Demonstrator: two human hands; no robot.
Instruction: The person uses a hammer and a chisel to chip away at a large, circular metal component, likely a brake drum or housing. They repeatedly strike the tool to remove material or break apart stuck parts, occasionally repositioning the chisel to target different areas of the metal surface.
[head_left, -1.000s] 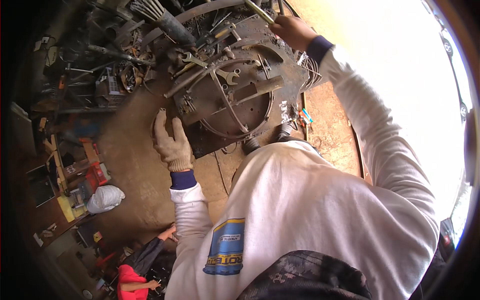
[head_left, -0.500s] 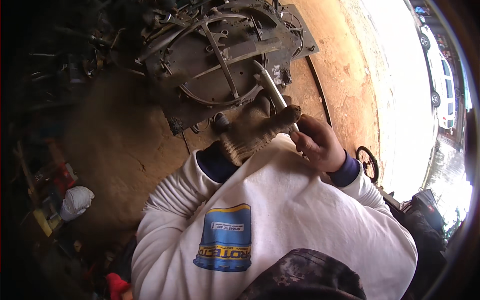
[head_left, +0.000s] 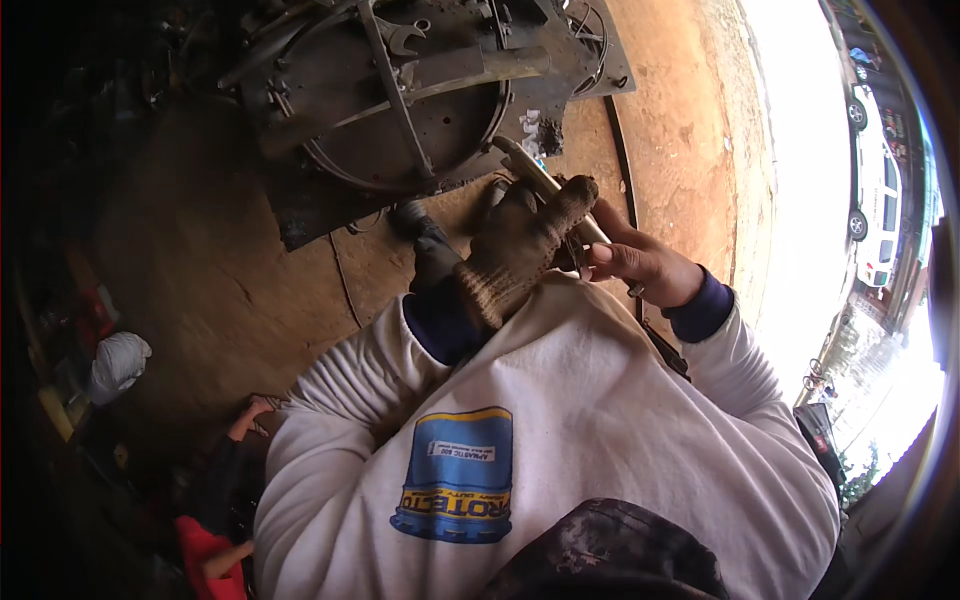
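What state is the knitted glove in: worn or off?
Worn: the knitted glove covers the left hand, its wrist meeting the dark sleeve cuff.

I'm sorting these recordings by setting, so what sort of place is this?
Probably a metalworking or repair workshop, open to the outdoors on one side: a dark metal worktable bears a wrench and a round metal frame, and a white vehicle stands outside in bright light.

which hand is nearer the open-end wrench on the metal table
Left. In the view, the gloved left hand is below the open-end wrench and to its right; the bare right hand is slightly lower and farther right.
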